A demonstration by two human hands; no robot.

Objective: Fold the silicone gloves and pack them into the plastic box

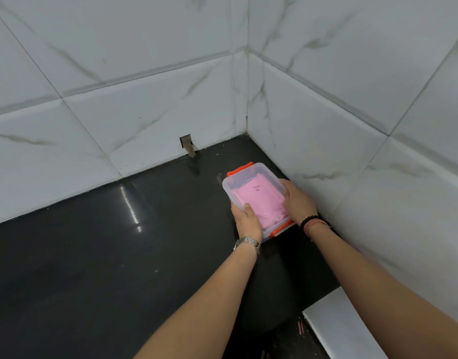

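A clear plastic box (244, 174) with orange latches at both ends sits on the black countertop near the tiled corner. Its clear lid is on top. Folded pink silicone gloves (259, 200) show through the lid. My left hand (247, 221), with a metal watch on the wrist, grips the box's near left side, thumb on the lid. My right hand (297, 200), with dark bead bracelets on the wrist, holds the right side next to the wall.
White marble-look tiled walls (326, 125) meet in a corner just behind and right of the box. A small hole in the tile (187, 145) lies at the back wall's base. The glossy black countertop (93, 255) stretches left; a white ledge (339, 327) sits at lower right.
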